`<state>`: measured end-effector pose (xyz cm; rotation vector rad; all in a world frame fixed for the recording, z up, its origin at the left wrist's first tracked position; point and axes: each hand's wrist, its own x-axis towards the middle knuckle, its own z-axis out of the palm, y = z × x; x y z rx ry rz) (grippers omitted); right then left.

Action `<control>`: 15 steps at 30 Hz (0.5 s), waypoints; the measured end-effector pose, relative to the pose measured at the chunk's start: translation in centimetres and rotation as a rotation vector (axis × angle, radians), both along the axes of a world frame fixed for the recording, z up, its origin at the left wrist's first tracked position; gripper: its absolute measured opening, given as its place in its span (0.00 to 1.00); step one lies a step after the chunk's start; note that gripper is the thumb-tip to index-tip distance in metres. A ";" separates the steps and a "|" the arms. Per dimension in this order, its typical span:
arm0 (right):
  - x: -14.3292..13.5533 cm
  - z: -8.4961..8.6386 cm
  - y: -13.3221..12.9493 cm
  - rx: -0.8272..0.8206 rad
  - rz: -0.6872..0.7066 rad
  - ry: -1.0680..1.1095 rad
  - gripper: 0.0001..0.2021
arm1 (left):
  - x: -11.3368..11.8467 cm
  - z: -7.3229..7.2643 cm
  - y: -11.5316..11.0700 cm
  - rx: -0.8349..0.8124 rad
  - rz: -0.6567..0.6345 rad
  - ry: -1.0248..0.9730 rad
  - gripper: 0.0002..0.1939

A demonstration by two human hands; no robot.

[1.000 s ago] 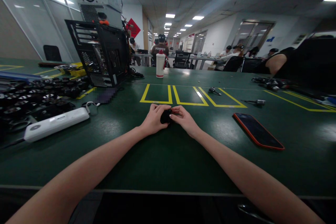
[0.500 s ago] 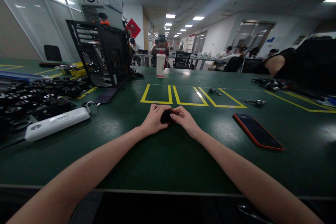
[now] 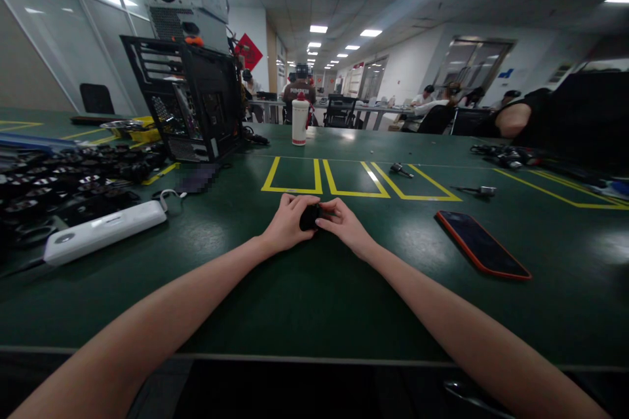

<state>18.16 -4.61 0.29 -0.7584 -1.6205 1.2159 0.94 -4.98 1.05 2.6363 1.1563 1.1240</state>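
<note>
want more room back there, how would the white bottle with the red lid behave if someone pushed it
The white bottle would likely tip if pushed near its red lid, being upright and taller than wide. Lying down, it could roll, as it looks round-sided. Weight is unclear; its contents are hidden.

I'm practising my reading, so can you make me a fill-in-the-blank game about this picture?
1. The small object between the left hand and the right hand is coloured ____.
2. The tape outlines on the table are coloured ____.
3. The phone lies to the ____ of the right hand.
4. The brown shirt across the room shows the word ____.

Missing words: black; yellow; right; PUMPKIN.
</note>
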 end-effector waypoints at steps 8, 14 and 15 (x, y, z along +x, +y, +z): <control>-0.1 -0.2 0.6 -0.070 -0.071 -0.044 0.15 | 0.0 0.0 0.0 0.007 0.002 -0.001 0.30; 0.1 -0.4 0.4 -0.026 0.021 0.020 0.18 | 0.0 0.1 -0.1 0.011 -0.005 -0.009 0.31; 0.1 -0.4 0.3 -0.027 0.015 0.015 0.18 | 0.0 0.1 -0.1 0.010 -0.002 -0.011 0.31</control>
